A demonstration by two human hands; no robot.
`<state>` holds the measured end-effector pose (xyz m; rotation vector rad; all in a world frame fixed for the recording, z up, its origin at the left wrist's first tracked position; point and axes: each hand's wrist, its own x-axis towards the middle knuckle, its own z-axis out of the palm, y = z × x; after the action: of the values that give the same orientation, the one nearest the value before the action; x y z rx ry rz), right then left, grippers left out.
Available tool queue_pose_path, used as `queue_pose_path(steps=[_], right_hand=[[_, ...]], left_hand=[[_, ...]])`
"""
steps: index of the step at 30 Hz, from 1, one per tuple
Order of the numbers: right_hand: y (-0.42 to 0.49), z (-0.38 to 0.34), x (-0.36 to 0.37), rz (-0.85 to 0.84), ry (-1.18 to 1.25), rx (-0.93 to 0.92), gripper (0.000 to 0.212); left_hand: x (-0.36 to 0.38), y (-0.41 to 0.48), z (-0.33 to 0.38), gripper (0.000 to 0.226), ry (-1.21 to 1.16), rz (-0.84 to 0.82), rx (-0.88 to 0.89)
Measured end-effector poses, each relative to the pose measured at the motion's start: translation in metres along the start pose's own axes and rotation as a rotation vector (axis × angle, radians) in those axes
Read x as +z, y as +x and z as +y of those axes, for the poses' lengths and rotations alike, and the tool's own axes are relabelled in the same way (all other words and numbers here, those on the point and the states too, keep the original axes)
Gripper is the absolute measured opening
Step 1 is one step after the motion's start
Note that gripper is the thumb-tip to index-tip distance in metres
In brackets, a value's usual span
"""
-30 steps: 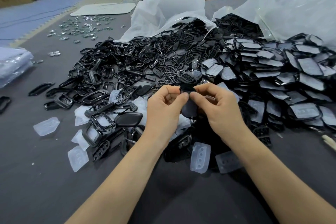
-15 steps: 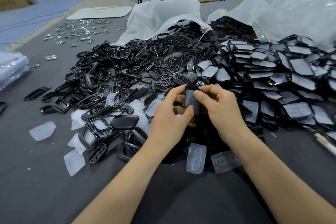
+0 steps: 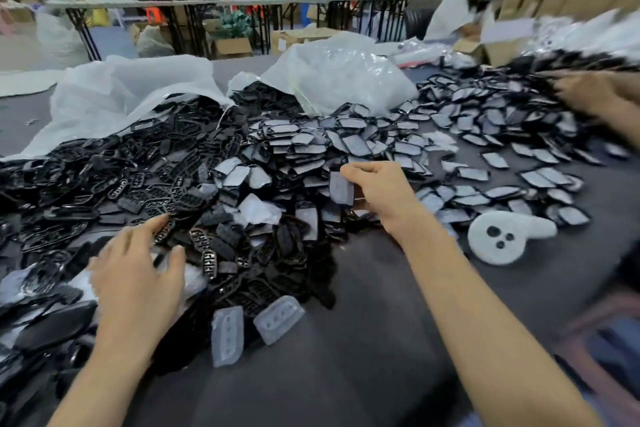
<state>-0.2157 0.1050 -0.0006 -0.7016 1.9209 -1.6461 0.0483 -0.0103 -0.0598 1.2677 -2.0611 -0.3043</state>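
Fingers of right hand (image 3: 379, 199) pinch grey cover (image 3: 341, 188); blurred left hand (image 3: 135, 276) spreads, released, over black parts (image 3: 221, 239).

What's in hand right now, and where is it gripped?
The right hand pinches a small flat grey piece by its top edge. The left hand holds nothing, spread open over the black parts.

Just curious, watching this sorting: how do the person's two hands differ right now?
The right hand pinches a grey-faced piece; the left hand holds nothing. The right hand's fingers are curled; the left hand's are spread, low over the black parts. Both reach over the same dark table.
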Motion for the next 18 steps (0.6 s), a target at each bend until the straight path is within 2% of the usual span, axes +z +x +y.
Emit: queue_pose_path(steps=[4,8,11,13,16,18], right_hand=[[0.017,0.002,-0.064,0.102,-0.359,0.001,0.019],[0.032,0.007,-0.086,0.09,-0.637,0.025,0.022],[0.038,0.005,-0.089,0.073,-0.739,0.033,0.02],[0.039,0.002,-0.091,0.144,-0.781,0.009,0.021],[0.038,-0.007,-0.091,0.313,-0.821,-0.14,0.025],[0.027,-0.017,-0.074,0.321,-0.744,-0.256,0.018]], left_hand=[[0.007,-0.003,-0.004,0.044,0.124,-0.205,-0.06],[0.006,-0.003,-0.005,0.032,0.123,-0.201,-0.01],[0.002,-0.003,-0.005,0.026,0.059,-0.16,-0.004],[0.0,-0.003,-0.006,0.027,0.027,-0.129,-0.005],[0.002,-0.001,-0.007,0.036,-0.051,-0.105,-0.01],[0.003,-0.001,-0.008,0.038,-0.12,-0.079,-0.016]])
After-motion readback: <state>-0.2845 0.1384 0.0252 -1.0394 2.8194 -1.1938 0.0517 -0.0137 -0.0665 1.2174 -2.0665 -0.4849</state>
